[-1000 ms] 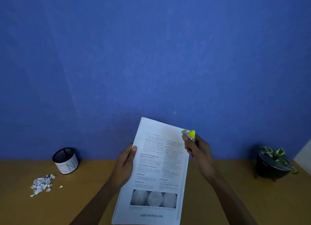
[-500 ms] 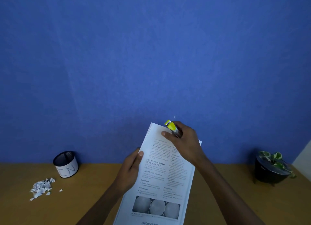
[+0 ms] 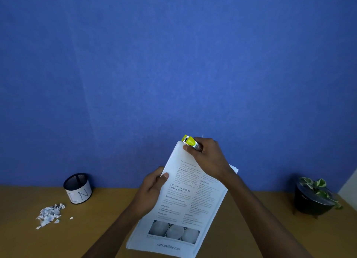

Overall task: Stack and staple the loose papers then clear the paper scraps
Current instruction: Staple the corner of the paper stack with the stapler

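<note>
- Both hands are raised over the tabletop (image 3: 119, 201) in the head view: the left hand (image 3: 151, 193) grips the left edge of the stack of papers (image 3: 179, 203), thumb on the printed top page and fingers hidden behind the sheets.
- Curled round a yellow stapler (image 3: 190, 142), the right hand (image 3: 208, 155) sets it at the stack's upper left corner; only the yellow nose and a strip of metal show, the rest being buried in the fist.
- Whether the stapler's mouth actually bites the corner cannot be told.
- Held tilted against the blue wall (image 3: 173, 55), the stack has slightly fanned edges at right and bottom (the sheet count is unreadable), and most body text is too small to make out.
- Paper scraps (image 3: 49, 214) lie heaped on the tabletop at left, one small bit just apart from the pile.
- Behind them stands a black mesh cup (image 3: 78, 188) with a white band of handwritten letters, partly legible.
- A dark potted plant (image 3: 314, 197) sits far right.
</note>
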Motion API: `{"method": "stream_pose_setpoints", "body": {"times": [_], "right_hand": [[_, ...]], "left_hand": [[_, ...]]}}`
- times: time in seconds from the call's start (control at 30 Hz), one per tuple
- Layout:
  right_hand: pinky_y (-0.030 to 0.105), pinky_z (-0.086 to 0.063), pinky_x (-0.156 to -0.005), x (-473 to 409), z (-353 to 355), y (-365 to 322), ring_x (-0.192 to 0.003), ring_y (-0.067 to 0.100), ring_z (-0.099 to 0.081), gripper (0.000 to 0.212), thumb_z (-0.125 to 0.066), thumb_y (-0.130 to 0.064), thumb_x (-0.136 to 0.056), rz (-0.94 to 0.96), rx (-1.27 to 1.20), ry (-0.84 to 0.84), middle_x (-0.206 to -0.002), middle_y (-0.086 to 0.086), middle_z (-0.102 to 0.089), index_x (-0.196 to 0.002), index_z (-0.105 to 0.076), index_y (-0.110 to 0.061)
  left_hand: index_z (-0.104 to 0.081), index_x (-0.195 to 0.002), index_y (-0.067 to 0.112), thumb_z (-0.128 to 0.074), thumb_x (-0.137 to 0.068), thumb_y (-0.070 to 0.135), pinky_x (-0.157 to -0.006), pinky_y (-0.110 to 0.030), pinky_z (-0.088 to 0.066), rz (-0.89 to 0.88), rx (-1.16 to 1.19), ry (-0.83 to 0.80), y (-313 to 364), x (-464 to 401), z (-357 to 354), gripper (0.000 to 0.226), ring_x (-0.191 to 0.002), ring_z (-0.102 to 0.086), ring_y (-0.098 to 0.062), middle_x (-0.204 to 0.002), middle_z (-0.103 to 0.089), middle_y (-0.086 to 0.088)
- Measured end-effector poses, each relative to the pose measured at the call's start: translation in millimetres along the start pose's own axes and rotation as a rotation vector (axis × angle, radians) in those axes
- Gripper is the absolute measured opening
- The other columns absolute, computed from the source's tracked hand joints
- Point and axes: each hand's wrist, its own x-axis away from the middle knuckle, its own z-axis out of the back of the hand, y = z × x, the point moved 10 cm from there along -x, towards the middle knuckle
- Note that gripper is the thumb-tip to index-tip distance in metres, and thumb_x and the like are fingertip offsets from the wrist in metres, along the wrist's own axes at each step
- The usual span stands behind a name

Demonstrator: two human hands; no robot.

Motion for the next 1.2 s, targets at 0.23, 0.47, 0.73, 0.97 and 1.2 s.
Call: {"method": "stream_pose_setpoints", "body": {"times": [0.23, 0.47, 0.73, 0.97, 1.2], "right_hand": [[0.029, -0.031, -0.056, 4, -4, -6, -0.054, 0.012, -0.037, 0.036, -0.066, -0.032, -0.09, -0.003, -0.042, -0.024, -0.058, 0.0, -0.041, -0.064, -0.051, -0.013], [0.026, -0.035, -0.056, 0, 3, 2, -0.047, 0.002, -0.044, 0.041, -0.051, -0.07, -0.081, -0.097, -0.081, -0.099, -0.054, -0.013, -0.051, -0.058, -0.055, -0.036], [0.036, -0.054, -0.078, 2, 6, -5, -0.087, 0.002, -0.066, 0.043, -0.049, -0.071, -0.082, 0.044, 0.175, -0.124, -0.098, -0.018, -0.07, -0.099, -0.068, -0.036], [0.038, -0.053, -0.082, 1, 12, -22, -0.097, 0.003, -0.064, 0.04, -0.057, -0.064, -0.084, 0.186, 0.251, -0.177, -0.108, -0.018, -0.066, -0.107, -0.068, -0.033], [0.027, -0.047, -0.077, 1, 2, -24, -0.094, -0.001, -0.061, 0.048, -0.055, -0.067, -0.082, 0.189, 0.288, -0.256, -0.106, -0.022, -0.068, -0.112, -0.068, -0.032]], "left_hand": [[-0.069, -0.083, 0.023, -0.052, -0.1, 0.021, -0.063, -0.033, -0.051, -0.062, -0.032, 0.091, 28, -14, 4, 0.024, -0.068, -0.065, -0.014, -0.074, -0.07, -0.002], [-0.063, -0.085, 0.0, -0.052, -0.1, 0.021, -0.065, -0.041, -0.047, -0.048, -0.063, 0.12, 25, -19, 9, 0.028, -0.067, -0.057, -0.027, -0.076, -0.065, -0.022], [-0.064, -0.081, 0.009, -0.053, -0.099, 0.019, -0.065, -0.039, -0.046, -0.06, -0.151, 0.093, 21, -20, 12, 0.024, -0.066, -0.058, -0.019, -0.075, -0.065, -0.019], [-0.068, -0.082, 0.023, -0.053, -0.099, 0.021, -0.069, -0.044, -0.054, -0.058, -0.145, 0.063, 23, -19, 12, 0.023, -0.073, -0.068, -0.02, -0.077, -0.072, -0.004], [-0.069, -0.086, 0.025, -0.053, -0.096, 0.036, -0.07, -0.027, -0.054, -0.073, -0.112, -0.032, 27, -19, -1, 0.021, -0.076, -0.07, -0.011, -0.082, -0.073, 0.003]]}}
